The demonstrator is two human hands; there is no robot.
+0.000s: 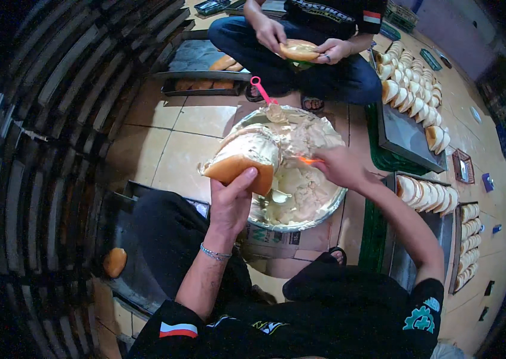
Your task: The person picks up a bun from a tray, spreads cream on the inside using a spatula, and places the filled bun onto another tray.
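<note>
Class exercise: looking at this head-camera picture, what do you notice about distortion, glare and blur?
Head view: fisheye bends the rack bars at left and blacks out the corners; glare shines off the cream in the metal bowl; the right hand and its orange tool are motion-blurred; the left hand holding the bun is sharp.

Warm indoor light, fisheye-bent edges, dark corners.

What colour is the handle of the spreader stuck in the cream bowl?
Pink: the spreader stands at the bowl's far rim, clearest in the head view.
</note>
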